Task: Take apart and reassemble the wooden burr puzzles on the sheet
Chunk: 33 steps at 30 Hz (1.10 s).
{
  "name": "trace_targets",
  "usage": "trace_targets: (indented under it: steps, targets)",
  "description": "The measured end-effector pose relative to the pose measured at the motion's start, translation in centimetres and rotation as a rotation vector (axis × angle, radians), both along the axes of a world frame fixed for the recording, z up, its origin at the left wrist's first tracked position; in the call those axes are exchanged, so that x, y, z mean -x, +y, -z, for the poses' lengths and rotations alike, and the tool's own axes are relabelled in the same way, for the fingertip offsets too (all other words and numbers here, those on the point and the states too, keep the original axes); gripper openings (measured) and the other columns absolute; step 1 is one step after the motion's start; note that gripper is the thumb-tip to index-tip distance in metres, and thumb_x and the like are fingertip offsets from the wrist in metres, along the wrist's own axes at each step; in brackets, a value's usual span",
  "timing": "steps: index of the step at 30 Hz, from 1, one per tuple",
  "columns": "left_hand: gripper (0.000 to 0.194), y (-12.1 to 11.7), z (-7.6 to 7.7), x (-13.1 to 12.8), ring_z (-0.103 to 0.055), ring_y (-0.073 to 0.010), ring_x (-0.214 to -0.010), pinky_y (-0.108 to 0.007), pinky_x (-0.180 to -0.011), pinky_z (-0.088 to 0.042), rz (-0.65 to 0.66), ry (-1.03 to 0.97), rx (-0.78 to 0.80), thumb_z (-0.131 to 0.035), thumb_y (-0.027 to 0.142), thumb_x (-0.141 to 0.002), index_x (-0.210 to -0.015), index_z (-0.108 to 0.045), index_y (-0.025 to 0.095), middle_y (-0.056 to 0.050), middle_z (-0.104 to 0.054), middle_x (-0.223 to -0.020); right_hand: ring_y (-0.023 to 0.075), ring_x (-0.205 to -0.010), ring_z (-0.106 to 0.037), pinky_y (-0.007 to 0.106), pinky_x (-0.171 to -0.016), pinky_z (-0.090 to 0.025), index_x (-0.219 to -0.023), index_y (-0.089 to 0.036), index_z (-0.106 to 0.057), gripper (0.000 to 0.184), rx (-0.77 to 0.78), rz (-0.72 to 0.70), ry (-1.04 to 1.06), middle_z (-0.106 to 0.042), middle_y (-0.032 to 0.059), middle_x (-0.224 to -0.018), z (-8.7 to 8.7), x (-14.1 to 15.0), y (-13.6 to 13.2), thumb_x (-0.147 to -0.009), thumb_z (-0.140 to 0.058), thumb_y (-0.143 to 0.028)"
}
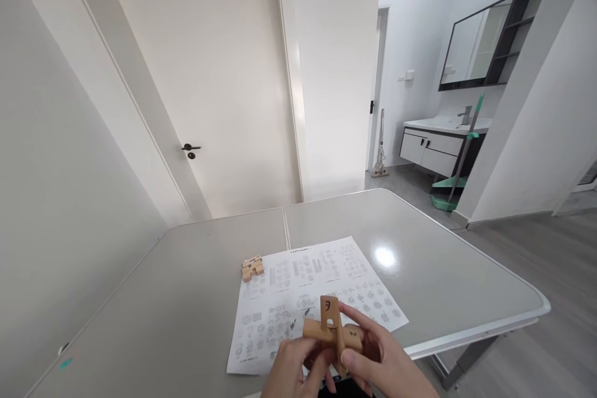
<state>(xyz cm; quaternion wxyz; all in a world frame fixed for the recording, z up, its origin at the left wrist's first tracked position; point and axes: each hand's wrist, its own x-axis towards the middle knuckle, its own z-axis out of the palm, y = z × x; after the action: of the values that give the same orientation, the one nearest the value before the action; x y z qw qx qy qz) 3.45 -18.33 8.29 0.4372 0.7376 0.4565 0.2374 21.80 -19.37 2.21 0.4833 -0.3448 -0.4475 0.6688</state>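
Both my hands hold a wooden interlocking puzzle (pixel 329 314) low over the near side of the table. One upright piece carries a handwritten 3, and a crosswise piece shows a 2 toward its right end. My left hand (pixel 298 367) grips the puzzle from below left, with its fingers curled under it. On the right side, my right hand (pixel 377 348) pinches it between thumb and fingers. Beneath the puzzle lies a large white instruction sheet (pixel 326 267) printed with many small diagrams. A small cluster of wooden blocks (pixel 252 268) rests on the sheet's far left corner.
The grey table (pixel 186 298) has a metal rim and a seam across it. Beyond it stand a closed white door (pixel 233 106), a sink cabinet (pixel 431 146), a mop (pixel 381 143) and a green dustpan (pixel 445 202). A teal mark (pixel 66 362) is on the table's left side.
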Motion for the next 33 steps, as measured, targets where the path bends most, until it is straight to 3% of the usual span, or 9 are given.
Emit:
trace_targets:
  steps: [4, 6, 9, 11, 16, 20, 23, 28, 33]
  targets:
    - [0.037, 0.0, 0.0, 0.2, -0.069, -0.0194, -0.064, -0.023, -0.053, -0.041, 0.022, 0.006, -0.034, -0.048, 0.042, -0.099, -0.093, -0.079, 0.022, -0.003, -0.078, -0.074, 0.0162, -0.064, -0.064, 0.025, -0.054, -0.048, -0.149, -0.019, -0.043, 0.093, -0.023, 0.014, 0.013, -0.07, 0.0017, -0.081, -0.9, 0.0, -0.3, -0.072, -0.088, -0.048]
    - [0.035, -0.2, 0.3, 0.0, -0.069, -0.0193, -0.062, -0.025, -0.059, -0.046, -0.013, -0.078, -0.023, -0.049, 0.044, -0.099, -0.111, -0.074, 0.023, -0.004, -0.079, -0.082, 0.0179, -0.065, -0.067, 0.028, -0.057, -0.051, -0.146, -0.02, -0.048, 0.089, -0.03, 0.051, 0.041, -0.073, 0.0034, -0.086, -1.5, 0.3, -0.5, -0.072, -0.089, -0.047]
    - [0.053, -0.6, 0.7, -0.4, -0.07, -0.0201, -0.066, -0.03, -0.072, -0.052, -0.093, -0.226, 0.022, -0.052, 0.047, -0.098, -0.145, -0.048, 0.022, -0.005, -0.079, -0.085, 0.0194, -0.064, -0.068, 0.031, -0.059, -0.054, -0.14, -0.02, -0.054, 0.086, -0.006, 0.117, 0.109, -0.074, 0.004, -0.085, -2.1, 0.8, -0.7, -0.067, -0.091, -0.049]
    - [0.063, -0.8, 0.9, -0.6, -0.071, -0.0211, -0.07, -0.031, -0.076, -0.052, -0.123, -0.244, 0.023, -0.054, 0.046, -0.098, -0.152, -0.034, 0.022, -0.004, -0.079, -0.081, 0.0194, -0.062, -0.067, 0.032, -0.06, -0.054, -0.136, -0.019, -0.057, 0.085, 0.008, 0.137, 0.136, -0.072, 0.0024, -0.079, -2.2, 0.9, -0.7, -0.065, -0.092, -0.049]
    - [0.051, -0.9, 1.0, -0.4, -0.071, -0.0232, -0.07, -0.028, -0.06, -0.048, -0.121, -0.102, 0.002, -0.054, 0.047, -0.096, -0.142, -0.047, 0.025, -0.008, -0.081, -0.097, 0.0194, -0.065, -0.065, 0.031, -0.064, -0.052, -0.137, -0.018, -0.056, 0.082, -0.014, 0.079, 0.064, -0.067, -0.0003, -0.072, -2.6, 0.1, -0.5, -0.069, -0.09, -0.049]
    - [0.044, -0.7, 0.9, -0.4, -0.073, -0.0267, -0.091, -0.032, -0.084, -0.051, -0.102, -0.077, -0.067, -0.058, 0.039, -0.094, -0.136, -0.055, 0.027, -0.008, -0.081, -0.103, 0.0196, -0.07, -0.064, 0.03, -0.068, -0.051, -0.132, -0.018, -0.061, 0.072, -0.07, -0.032, -0.011, -0.068, 0.0012, -0.076, -3.2, -0.4, -0.1, -0.072, -0.087, -0.05]
    - [0.046, -0.7, 0.7, -0.5, -0.073, -0.0272, -0.091, -0.035, -0.092, -0.049, -0.07, -0.089, -0.057, -0.056, 0.04, -0.096, -0.14, -0.053, 0.027, -0.007, -0.081, -0.097, 0.0187, -0.067, -0.062, 0.032, -0.068, -0.051, -0.124, -0.02, -0.066, 0.063, -0.105, -0.038, 0.001, -0.067, 0.0019, -0.08, -3.7, -0.4, 0.1, -0.074, -0.083, -0.055]
    - [0.057, -0.9, -0.1, -0.3, -0.07, -0.0281, -0.094, -0.032, -0.08, -0.05, -0.077, -0.076, -0.037, -0.056, 0.047, -0.096, -0.149, -0.045, 0.029, -0.006, -0.081, -0.095, 0.0217, -0.08, -0.064, 0.035, -0.073, -0.054, -0.12, -0.024, -0.069, 0.052, -0.14, -0.007, -0.036, -0.066, 0.0064, -0.108, -4.5, -0.4, -0.1, -0.076, -0.083, -0.049]
    - [0.064, -1.1, -0.4, -0.2, -0.067, -0.0273, -0.088, -0.034, -0.085, -0.048, -0.125, -0.056, -0.033, -0.056, 0.053, -0.095, -0.153, -0.042, 0.03, -0.005, -0.08, -0.094, 0.0186, -0.068, -0.064, 0.036, -0.07, -0.054, -0.129, -0.022, -0.063, 0.062, -0.088, -0.032, -0.024, -0.07, 0.0057, -0.097, -4.8, -0.1, -0.2, -0.076, -0.084, -0.047]
